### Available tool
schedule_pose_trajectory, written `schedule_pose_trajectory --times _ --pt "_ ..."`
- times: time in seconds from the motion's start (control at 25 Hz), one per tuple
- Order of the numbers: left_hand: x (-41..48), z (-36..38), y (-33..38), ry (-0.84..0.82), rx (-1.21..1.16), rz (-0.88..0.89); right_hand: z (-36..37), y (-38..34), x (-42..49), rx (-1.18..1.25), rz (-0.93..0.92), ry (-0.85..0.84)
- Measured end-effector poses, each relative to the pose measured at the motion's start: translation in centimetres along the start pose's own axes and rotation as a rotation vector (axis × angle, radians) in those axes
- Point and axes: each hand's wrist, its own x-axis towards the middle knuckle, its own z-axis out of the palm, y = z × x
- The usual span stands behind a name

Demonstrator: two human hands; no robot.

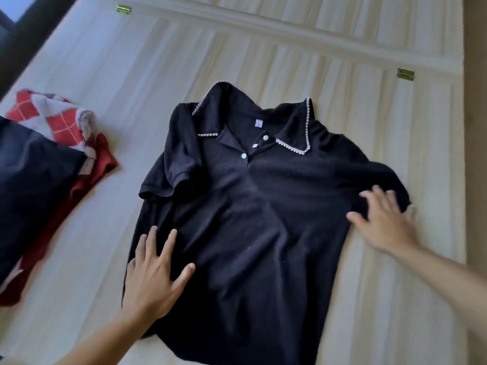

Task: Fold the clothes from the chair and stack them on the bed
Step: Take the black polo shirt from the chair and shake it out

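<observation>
Black short-sleeved polo shirt [250, 219] with pearl-trimmed collar, spread face up on the pale wood-grain bed surface [369, 299]. Its long axis runs away from the person, collar far, hem near. The left hand [155, 272], fingers straight and splayed, presses its left edge. The right hand [384, 222], likewise splayed, presses the right sleeve. Leftward, apart, a folded dark navy garment [34, 180] overlies a red-and-white argyle knit [60, 119].

You get soft, even daylight with only faint shadows; your right hand [384, 222] smears with motion blur, the black shirt [250, 219] swallows detail, and the wide lens bends the edges
</observation>
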Motion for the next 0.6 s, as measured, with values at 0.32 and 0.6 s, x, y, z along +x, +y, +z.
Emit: schedule_pose_trajectory --times 0.32,0.6 --pt "10.4 -4.6 7.6 0.234 0.109 0.163 -1.0 -0.5 3.0 -0.026 0.246 -0.049" --pt "19.8 -13.3 0.7 0.558 -0.58 -0.708 -0.9 0.9 2.1 -0.038 0.224 -0.013"
